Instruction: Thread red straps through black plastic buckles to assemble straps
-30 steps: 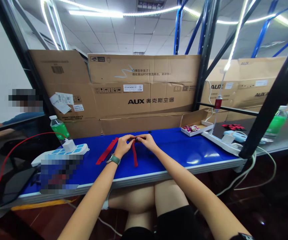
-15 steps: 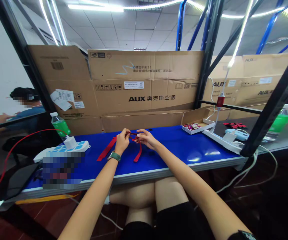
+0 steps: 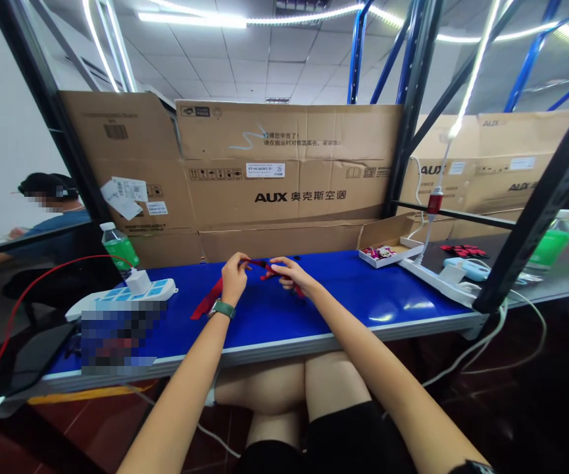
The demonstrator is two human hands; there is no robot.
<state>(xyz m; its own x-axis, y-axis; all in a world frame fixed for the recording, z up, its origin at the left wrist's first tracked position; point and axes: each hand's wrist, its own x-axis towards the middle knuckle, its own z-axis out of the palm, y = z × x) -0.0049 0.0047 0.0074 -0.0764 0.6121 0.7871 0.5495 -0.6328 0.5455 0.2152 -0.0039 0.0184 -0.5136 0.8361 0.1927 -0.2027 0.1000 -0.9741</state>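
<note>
A red ribbon stretches between my two hands above the blue tabletop. My left hand is closed on it, with a tail of the ribbon hanging down to the left of the wrist. Fingers of my right hand are closed on the other part, where a small loop or knot of red shows beside the fingertips. The exact shape of that loop is too small to tell.
A white box of small red and white pieces stands at the back right, near a power strip. On the left are another power strip and a green-labelled bottle. A person sits beyond the left frame post.
My left hand has moved slightly left, widening the gap between the hands. The ribbon end that hung down between them has swung right, under my right hand.
</note>
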